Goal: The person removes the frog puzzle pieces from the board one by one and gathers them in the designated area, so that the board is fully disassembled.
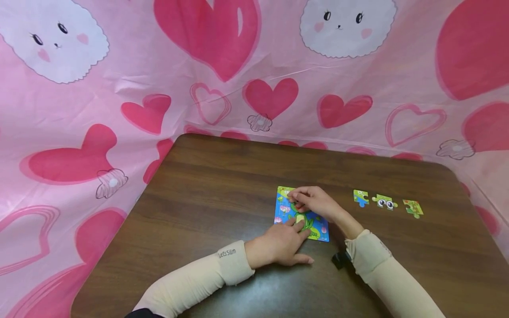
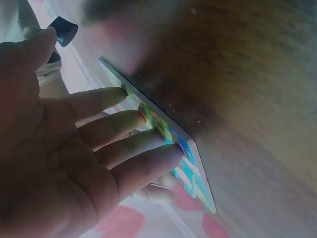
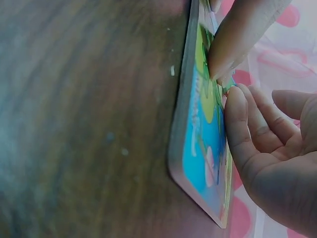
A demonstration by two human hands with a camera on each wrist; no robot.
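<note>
The left hand [image 1: 284, 243] rests, fingers spread, on the puzzle [image 1: 280, 213] on the counter [image 1: 222, 185], the right hand [image 1: 318, 204] bent over it, grip indiscernible; fitting appears under way, the next move calling for aligned edges before pressing.

A long, snug, cream-coloured fabric sleeve [image 1: 187, 282] is being worn on the left arm, its surface being broken by soft creases. The wrist is being ringed by a broad, doubled-looking cream cuff [image 1: 238, 269], on which small dark lettering [image 1: 227, 253], apparently "Let's Slim", is being displayed. Near the elbow, a black cloth edge [image 1: 144, 313] is being shown. A matching cream fabric sleeve [image 1: 401, 287] is being worn on the right arm, its wide cuff [image 1: 366, 254] being marked by a faint dark print [image 1: 383, 245]. Beside that cuff, a small, black, blocky device [image 1: 339, 260] is being carried. Both hands [image 1: 284, 243] are being left bare.
</note>
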